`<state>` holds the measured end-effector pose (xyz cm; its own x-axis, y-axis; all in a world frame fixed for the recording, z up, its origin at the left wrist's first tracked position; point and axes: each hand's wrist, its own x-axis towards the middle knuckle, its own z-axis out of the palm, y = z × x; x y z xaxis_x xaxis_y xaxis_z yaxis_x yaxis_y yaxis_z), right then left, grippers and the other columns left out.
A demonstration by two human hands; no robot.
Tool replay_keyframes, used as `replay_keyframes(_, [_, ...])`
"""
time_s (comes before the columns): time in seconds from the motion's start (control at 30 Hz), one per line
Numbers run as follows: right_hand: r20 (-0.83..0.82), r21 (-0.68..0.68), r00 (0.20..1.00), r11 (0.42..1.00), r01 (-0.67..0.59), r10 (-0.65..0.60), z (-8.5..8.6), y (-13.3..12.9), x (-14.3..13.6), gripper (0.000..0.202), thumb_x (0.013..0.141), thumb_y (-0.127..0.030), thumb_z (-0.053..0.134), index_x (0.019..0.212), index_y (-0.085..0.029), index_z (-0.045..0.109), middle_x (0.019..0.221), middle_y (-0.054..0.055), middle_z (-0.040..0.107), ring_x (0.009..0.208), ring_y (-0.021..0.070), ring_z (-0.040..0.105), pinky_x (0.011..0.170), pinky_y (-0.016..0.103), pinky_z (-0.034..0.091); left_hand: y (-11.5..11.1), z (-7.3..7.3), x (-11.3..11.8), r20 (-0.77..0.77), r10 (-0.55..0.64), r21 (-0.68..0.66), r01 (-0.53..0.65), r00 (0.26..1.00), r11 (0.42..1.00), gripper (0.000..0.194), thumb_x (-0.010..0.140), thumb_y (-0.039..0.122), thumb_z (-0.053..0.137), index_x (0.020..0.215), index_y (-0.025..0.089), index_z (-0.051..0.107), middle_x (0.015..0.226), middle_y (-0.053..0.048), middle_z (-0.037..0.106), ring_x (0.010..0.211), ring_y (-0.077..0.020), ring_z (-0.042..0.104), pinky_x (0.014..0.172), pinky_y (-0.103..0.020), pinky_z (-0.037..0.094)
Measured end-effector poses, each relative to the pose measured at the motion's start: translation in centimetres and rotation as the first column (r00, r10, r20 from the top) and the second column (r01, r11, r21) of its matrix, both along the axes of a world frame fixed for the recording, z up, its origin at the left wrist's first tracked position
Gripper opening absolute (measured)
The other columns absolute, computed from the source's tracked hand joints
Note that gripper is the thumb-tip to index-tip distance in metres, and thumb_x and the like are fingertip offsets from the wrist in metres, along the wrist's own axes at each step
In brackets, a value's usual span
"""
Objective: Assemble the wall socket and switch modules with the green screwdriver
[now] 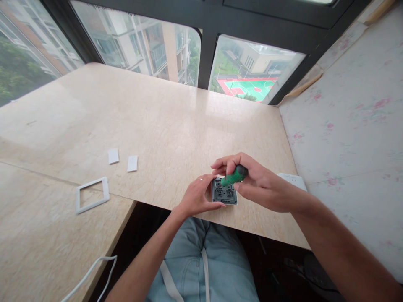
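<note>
A small square switch module, dark grey inside with a white edge, lies on the stone sill near its front edge. My left hand grips it from the left, thumb along the near side and fingers at the far side. In my right hand is a screwdriver with a green and black handle, tilted down to the left over the module. The screwdriver's tip is too small to make out against the module's dark face.
Two small white plates and a white square frame lie to the left. A white panel is partly behind my right forearm, beside the flowered wall. A white cable hangs at the lower left. Windows stand behind the sill.
</note>
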<state>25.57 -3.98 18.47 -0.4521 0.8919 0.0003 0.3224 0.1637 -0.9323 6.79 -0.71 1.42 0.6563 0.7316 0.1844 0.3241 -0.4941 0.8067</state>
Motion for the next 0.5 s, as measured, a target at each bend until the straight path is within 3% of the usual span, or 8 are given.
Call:
replay_keyframes(0.07, [0.044,0.027,0.999,1.000,0.008,-0.009,-0.1,0.0,0.0,0.019,0.091,-0.019,0.060,0.109,-0.025,0.054,0.126,0.008,0.065,0.117,0.0204,0.063,0.093,0.034,0.053,0.0,0.0,0.0,0.007,-0.013,0.006,0.013,1.000,1.000,0.080,0.070,0.058,0.082,0.135,0.025,0.049,0.125,-0.009,0.065,0.115,-0.0327,0.062,0.097,-0.048,0.051])
replay_keyframes(0.13, [0.177,0.171,0.976,0.981,0.093,-0.124,-0.3,0.1,-0.1,0.024,0.090,-0.031,0.069,0.110,-0.023,0.058,0.109,0.006,0.071,0.098,0.0198,0.069,0.083,0.031,0.055,0.0,-0.1,0.0,0.018,-0.017,0.013,0.017,1.000,1.000,0.079,0.071,0.059,0.081,0.134,0.026,0.049,0.128,-0.009,0.064,0.118,-0.0327,0.061,0.099,-0.048,0.050])
replay_keyframes(0.2, [0.329,0.420,0.882,0.889,0.183,-0.337,-0.8,0.1,-0.5,0.029,0.088,-0.042,0.071,0.105,-0.021,0.062,0.086,0.004,0.071,0.077,0.0184,0.068,0.069,0.029,0.052,0.1,-0.2,0.1,0.020,-0.008,0.018,0.008,1.000,1.000,0.079,0.070,0.061,0.081,0.133,0.025,0.049,0.129,-0.010,0.063,0.118,-0.0328,0.061,0.100,-0.048,0.050])
replay_keyframes(0.27, [0.409,0.634,0.748,0.752,0.178,-0.522,-1.3,0.2,-0.8,0.031,0.090,-0.049,0.066,0.092,-0.019,0.063,0.070,0.002,0.066,0.063,0.0175,0.062,0.058,0.029,0.046,0.1,-0.2,0.1,0.007,0.001,0.015,-0.001,1.000,1.000,0.079,0.069,0.062,0.081,0.131,0.024,0.050,0.127,-0.010,0.064,0.116,-0.0327,0.062,0.098,-0.048,0.051])
replay_keyframes(0.33, [0.445,0.718,0.666,0.683,0.134,-0.599,-1.7,0.3,-1.0,0.036,0.094,-0.051,0.058,0.078,-0.019,0.060,0.064,0.003,0.061,0.058,0.0174,0.059,0.054,0.029,0.042,0.1,-0.2,0.0,-0.012,0.003,0.010,-0.003,1.000,1.000,0.079,0.069,0.062,0.081,0.131,0.023,0.050,0.123,-0.011,0.065,0.113,-0.0328,0.063,0.096,-0.048,0.052])
replay_keyframes(0.4, [0.459,0.687,0.685,0.715,0.129,-0.565,-1.6,0.3,-0.9,0.032,0.096,-0.048,0.057,0.081,-0.019,0.059,0.075,0.006,0.065,0.065,0.0187,0.062,0.059,0.031,0.046,0.0,-0.1,0.0,-0.019,0.001,0.010,-0.001,1.000,1.000,0.079,0.069,0.062,0.081,0.131,0.023,0.050,0.123,-0.011,0.065,0.112,-0.0330,0.063,0.096,-0.048,0.052])
replay_keyframes(0.5, [0.437,0.505,0.816,0.854,0.125,-0.379,-0.7,0.1,-0.3,0.024,0.093,-0.034,0.058,0.113,-0.020,0.058,0.121,0.012,0.066,0.094,0.0218,0.067,0.083,0.036,0.054,0.0,-0.1,0.0,0.005,-0.004,0.012,0.003,1.000,1.000,0.080,0.070,0.062,0.080,0.133,0.025,0.048,0.128,-0.010,0.063,0.117,-0.0328,0.062,0.099,-0.049,0.050])
